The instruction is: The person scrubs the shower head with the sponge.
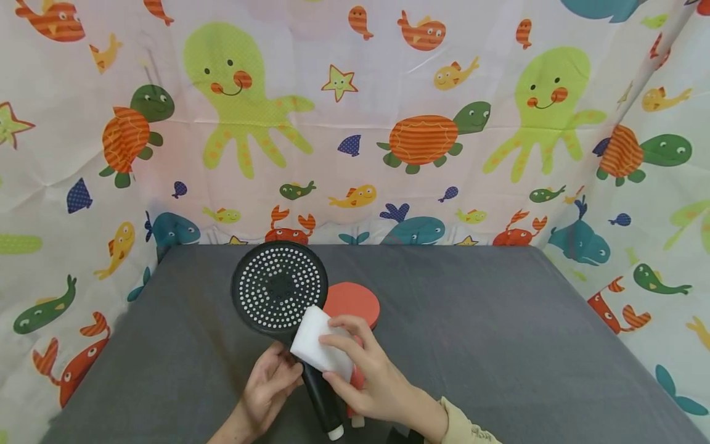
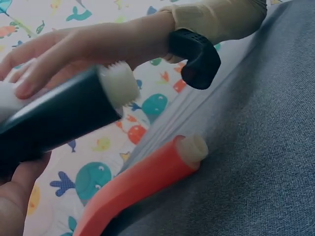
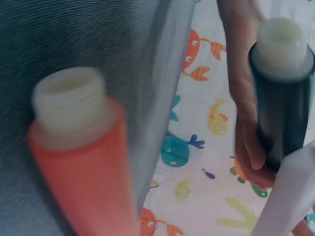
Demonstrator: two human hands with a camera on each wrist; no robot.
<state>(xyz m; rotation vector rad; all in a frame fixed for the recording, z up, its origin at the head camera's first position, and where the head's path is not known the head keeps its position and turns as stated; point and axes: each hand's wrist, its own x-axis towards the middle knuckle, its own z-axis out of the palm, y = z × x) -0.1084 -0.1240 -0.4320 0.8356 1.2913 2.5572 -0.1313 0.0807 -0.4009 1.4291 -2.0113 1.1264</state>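
Observation:
A black shower head (image 1: 266, 283) with a perforated round face is held up by its handle in my left hand (image 1: 269, 382). The white threaded end (image 2: 120, 84) of that handle points towards me. My right hand (image 1: 374, 370) grips a white sponge block (image 1: 315, 339) between thumb and fingers. In the head view the block overlaps the neck and upper handle of the black shower head; its exact contact is hidden. A red shower head (image 1: 355, 299) lies on the table behind my right hand, its handle (image 3: 88, 182) partly covered by that hand.
A grey cloth (image 1: 477, 333) covers the table. Behind it and along both sides hangs a white curtain (image 1: 310, 37) printed with sea animals. A black band (image 2: 199, 59) sits at the right wrist.

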